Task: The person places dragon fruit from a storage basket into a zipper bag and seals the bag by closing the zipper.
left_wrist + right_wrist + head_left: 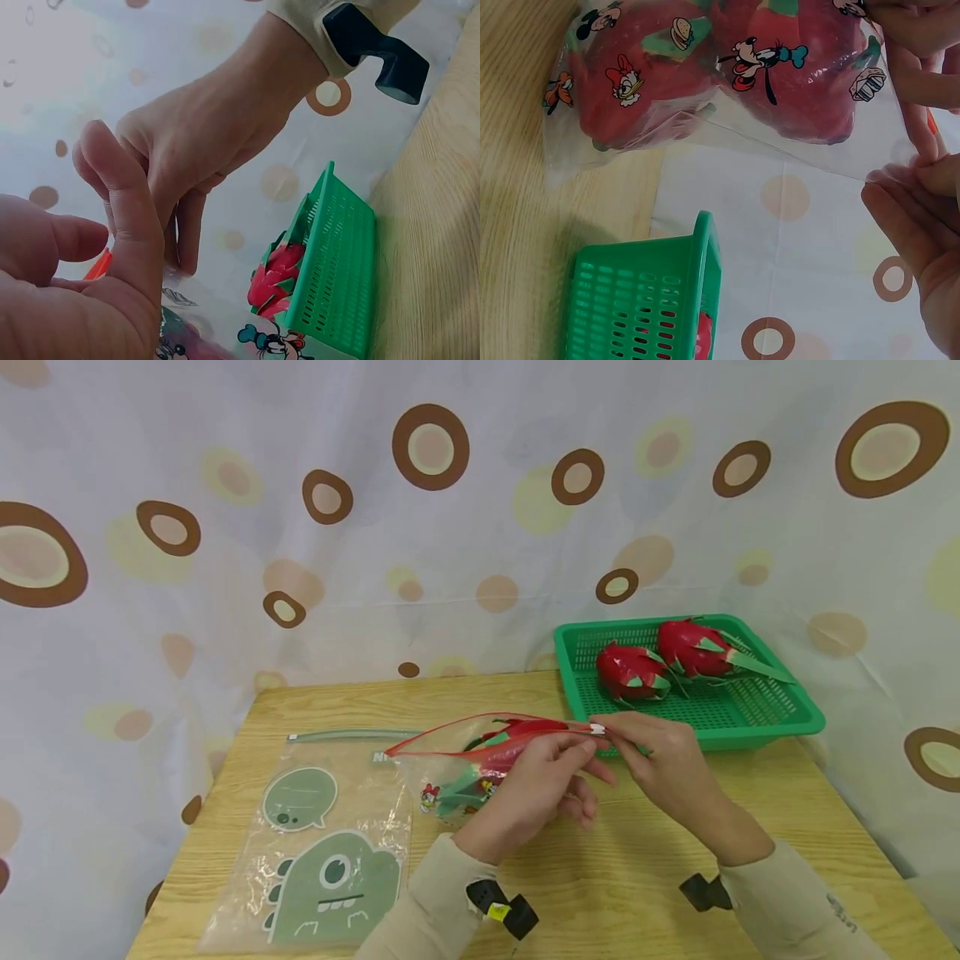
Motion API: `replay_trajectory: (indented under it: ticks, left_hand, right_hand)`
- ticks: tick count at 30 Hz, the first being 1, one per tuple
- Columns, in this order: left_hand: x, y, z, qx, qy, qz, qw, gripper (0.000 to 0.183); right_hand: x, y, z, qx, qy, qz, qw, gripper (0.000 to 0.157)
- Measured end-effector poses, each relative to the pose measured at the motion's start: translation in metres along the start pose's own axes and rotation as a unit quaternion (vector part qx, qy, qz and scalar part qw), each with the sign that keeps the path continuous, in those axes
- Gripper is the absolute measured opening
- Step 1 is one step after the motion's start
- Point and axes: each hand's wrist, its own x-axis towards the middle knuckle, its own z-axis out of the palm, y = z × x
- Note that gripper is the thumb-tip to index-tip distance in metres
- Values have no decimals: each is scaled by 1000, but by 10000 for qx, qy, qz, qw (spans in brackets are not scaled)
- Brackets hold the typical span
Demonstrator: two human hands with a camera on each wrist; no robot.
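A clear zip bag with a red rim and cartoon prints is held up over the table, its mouth gaping on the left. Two red dragon fruits show through its film in the right wrist view. With thumb and forefinger my left hand pinches the rim near the white slider, its other fingers loose. At the slider end, my right hand grips the bag's corner. The left wrist view has the right hand beyond the left hand.
A larger clear bag with a green monster print lies flat on the left of the wooden table. At the back right stands a green basket holding two more dragon fruits. A dotted curtain hangs behind.
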Motion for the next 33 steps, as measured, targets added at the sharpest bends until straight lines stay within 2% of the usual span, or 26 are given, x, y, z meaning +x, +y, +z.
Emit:
replay_trajectory:
  ticks: [3, 4, 5, 7, 8, 10, 11, 12, 16, 23, 33]
  left_hand:
    - [1, 0, -1, -45, 91, 52, 9999, 31]
    - [2, 0, -2, -41, 130, 59, 9999, 31]
    - [2, -1, -3, -66, 146, 39, 9999, 31]
    - [3, -3, -4, -129, 103, -36, 9999, 37]
    - [3, -4, -4, -173, 63, -77, 9998, 41]
    - [3, -5, -4, -331, -74, -157, 9993, 44]
    - [4, -5, -4, -426, -142, -195, 9988, 46]
    - [4, -5, -4, -511, -193, -206, 9983, 46]
    - [5, -5, -2, -1000, -233, -277, 9943, 39]
    - [7, -4, 5, -1736, -296, -612, 9825, 34]
    - [5, -3, 7, -1699, -1, -294, 9850, 34]
  right_hand:
    - [0, -1, 1, -190, -30, -135, 9997, 38]
    - [-1, -1, 1, -290, -7, -225, 9993, 29]
    - [-1, -1, 1, -399, 4, -296, 9988, 30]
    - [-2, -2, 3, -548, 71, -450, 9975, 16]
    - [-3, -2, 3, -623, 126, -535, 9965, 17]
    - [-3, -2, 5, -672, 203, -641, 9955, 34]
    - [-4, -2, 5, -670, 210, -652, 9954, 35]
    - [-4, -2, 6, -657, 231, -675, 9953, 46]
    - [-5, -2, 7, -587, 326, -710, 9952, 43]
    - [-5, -2, 9, -546, 524, -918, 9929, 39]
    - [-2, -6, 9, -490, 340, -754, 9954, 40]
